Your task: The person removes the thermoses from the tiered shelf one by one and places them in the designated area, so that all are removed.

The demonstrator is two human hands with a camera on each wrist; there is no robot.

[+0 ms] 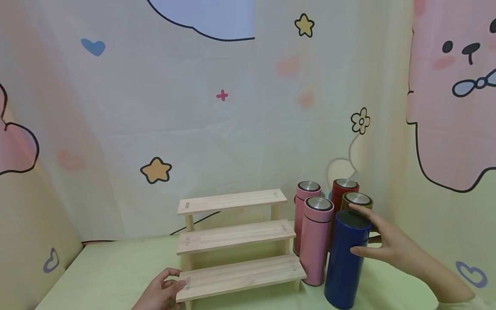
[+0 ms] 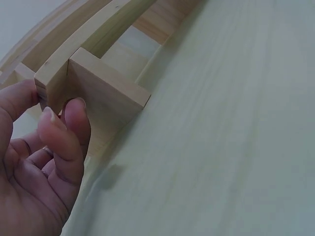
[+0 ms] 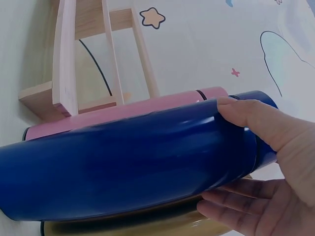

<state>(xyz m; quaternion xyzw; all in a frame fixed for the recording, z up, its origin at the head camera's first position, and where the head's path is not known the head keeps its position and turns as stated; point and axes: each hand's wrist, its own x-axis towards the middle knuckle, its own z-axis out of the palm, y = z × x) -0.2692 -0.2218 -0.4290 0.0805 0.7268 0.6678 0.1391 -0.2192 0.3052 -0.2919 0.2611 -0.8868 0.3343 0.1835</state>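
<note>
A light wooden three-step display stand [image 1: 240, 275] stands in the middle of the head view. My left hand [image 1: 160, 290] pinches the left end of its lowest board, thumb on one face and fingers curled at the other; the left wrist view shows this hand [image 2: 44, 157] close to the board's corner [image 2: 56, 73]. At the right, my right hand [image 1: 391, 245] grips a dark blue thermos [image 1: 345, 267] near its top. In the right wrist view, the thumb lies on one side of the blue thermos [image 3: 113, 162] and the fingers on the other.
Behind the blue thermos stand two pink thermoses [image 1: 317, 241], a red thermos [image 1: 338, 196] and an olive-gold thermos [image 1: 362, 200], close together beside the stand's right end. A pale green cloth [image 1: 116, 271] covers the table. Printed curtains [image 1: 252, 107] enclose the back and sides.
</note>
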